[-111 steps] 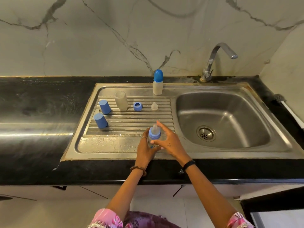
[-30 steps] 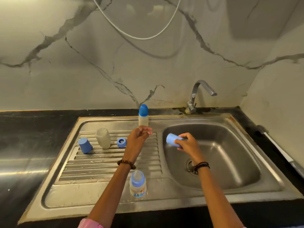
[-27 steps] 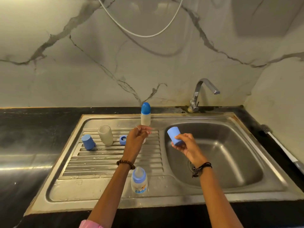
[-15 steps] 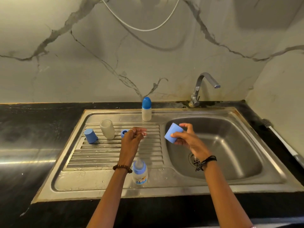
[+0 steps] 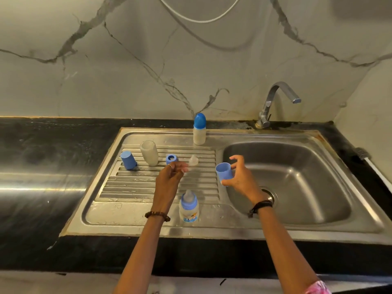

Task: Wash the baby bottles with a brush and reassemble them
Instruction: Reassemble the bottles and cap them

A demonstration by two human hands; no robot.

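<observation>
Cap: small blue plastic cup-shaped cap (image 5: 223, 173), mouth up, axis tilted.
Right hand (image 5: 240, 179): fingers spread, thumb and fingertips pinching it.
Left hand (image 5: 169, 177): loosely curled (contents unclear).
Bottle: clear teated bottle (image 5: 188, 206) upright near the steel sink's front edge (image 5: 191, 232).

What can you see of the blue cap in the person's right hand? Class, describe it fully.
The blue cap is a small, plain, light-blue cup shape, seemingly plastic, tapering slightly toward its closed end. It is tilted, open mouth up and toward the camera, with nothing visible inside. The right hand holds it by its lower part, other fingers spread. It hangs in the air over the sink basin's left edge, touching nothing else.
</observation>
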